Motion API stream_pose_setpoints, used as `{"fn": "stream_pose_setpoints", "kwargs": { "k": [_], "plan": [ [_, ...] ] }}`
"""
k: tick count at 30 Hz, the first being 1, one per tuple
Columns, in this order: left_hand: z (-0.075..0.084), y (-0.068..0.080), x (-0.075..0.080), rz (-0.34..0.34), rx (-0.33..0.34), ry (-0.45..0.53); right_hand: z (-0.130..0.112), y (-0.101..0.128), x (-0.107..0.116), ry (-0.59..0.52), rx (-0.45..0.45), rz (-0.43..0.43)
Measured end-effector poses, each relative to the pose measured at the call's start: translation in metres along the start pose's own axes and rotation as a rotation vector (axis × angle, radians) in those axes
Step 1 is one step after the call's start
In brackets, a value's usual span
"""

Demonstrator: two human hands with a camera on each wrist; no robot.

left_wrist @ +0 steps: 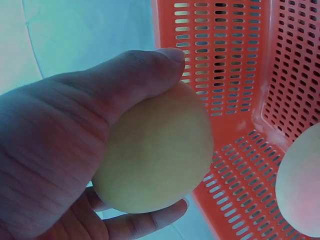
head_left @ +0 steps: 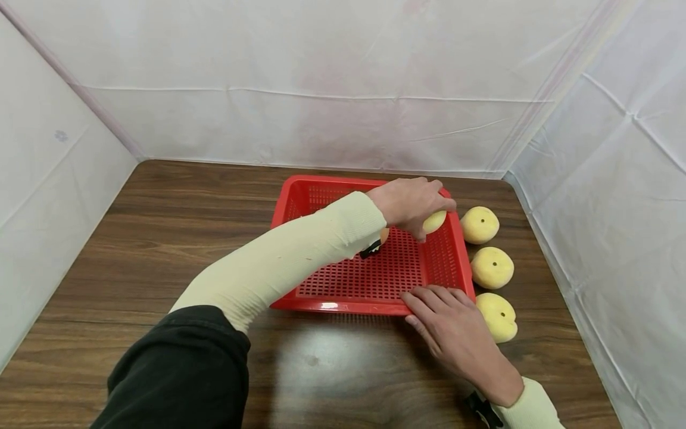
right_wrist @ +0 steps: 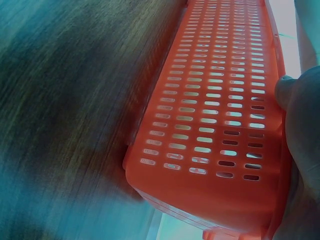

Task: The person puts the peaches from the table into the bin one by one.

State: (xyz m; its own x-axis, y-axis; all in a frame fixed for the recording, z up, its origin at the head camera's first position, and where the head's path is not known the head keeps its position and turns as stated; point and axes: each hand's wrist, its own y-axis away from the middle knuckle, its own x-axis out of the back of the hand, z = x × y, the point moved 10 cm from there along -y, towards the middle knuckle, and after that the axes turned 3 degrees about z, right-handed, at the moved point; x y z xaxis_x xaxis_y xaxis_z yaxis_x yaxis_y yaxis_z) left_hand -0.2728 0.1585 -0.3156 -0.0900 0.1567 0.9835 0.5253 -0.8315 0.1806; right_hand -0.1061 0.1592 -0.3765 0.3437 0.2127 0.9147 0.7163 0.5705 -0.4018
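We held one yellow fruit (head_left: 435, 221) in our left hand (head_left: 409, 204), the thumb and fingers (left_wrist: 150, 222) curled round it and clamped on its sides, so that the fruit hung directly under the palm, over the inside of the red basket (head_left: 321, 305) near its far right corner. In the left wrist view the perforated floor and wall of the basket lay below and beyond the fruit, with the edge of a second pale fruit (left_wrist: 300, 190) showing at the right of that view; we could not tell for certain whether it lay inside the basket.

The fruit was round, with no long axis to speak of. The relation that mattered was vertical: basket floor straight beneath the held fruit, with air between them.

Our right hand (head_left: 455, 333) lay on the near right corner of the basket, its fingers (head_left: 429, 295) straight and a little spread, pressing on the rim and gripping nothing. Three more yellow fruits (head_left: 492, 267) stood in a row on the desk (head_left: 161, 250) just beside the basket's right side, toward the desk's right edge. The right hand was the nearer to them, the nearest fruit (head_left: 499, 316) touching or almost touching it.
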Motion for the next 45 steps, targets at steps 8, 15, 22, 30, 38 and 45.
{"fn": "stream_pose_setpoints", "kwargs": {
  "k": [8, 15, 22, 30, 38, 45],
  "plan": [
    [-0.005, 0.000, -0.009, -0.014, 0.009, 0.014, -0.001, -0.001, 0.000, -0.005, 0.002, -0.001],
    [-0.008, -0.001, -0.015, -0.030, 0.006, 0.021, -0.001, 0.000, 0.000, -0.012, -0.001, 0.001],
    [-0.008, -0.005, -0.020, -0.038, 0.002, 0.007, -0.002, 0.000, 0.000, -0.021, -0.005, 0.002],
    [-0.003, -0.008, -0.026, -0.043, -0.019, 0.002, -0.003, 0.000, 0.001, -0.023, -0.007, 0.004],
    [-0.001, -0.010, -0.030, -0.048, -0.018, -0.008, -0.004, 0.000, 0.001, -0.017, -0.017, -0.011],
    [-0.002, -0.014, -0.036, -0.068, -0.010, -0.011, -0.004, 0.000, 0.000, -0.010, -0.019, -0.012]
  ]
}}
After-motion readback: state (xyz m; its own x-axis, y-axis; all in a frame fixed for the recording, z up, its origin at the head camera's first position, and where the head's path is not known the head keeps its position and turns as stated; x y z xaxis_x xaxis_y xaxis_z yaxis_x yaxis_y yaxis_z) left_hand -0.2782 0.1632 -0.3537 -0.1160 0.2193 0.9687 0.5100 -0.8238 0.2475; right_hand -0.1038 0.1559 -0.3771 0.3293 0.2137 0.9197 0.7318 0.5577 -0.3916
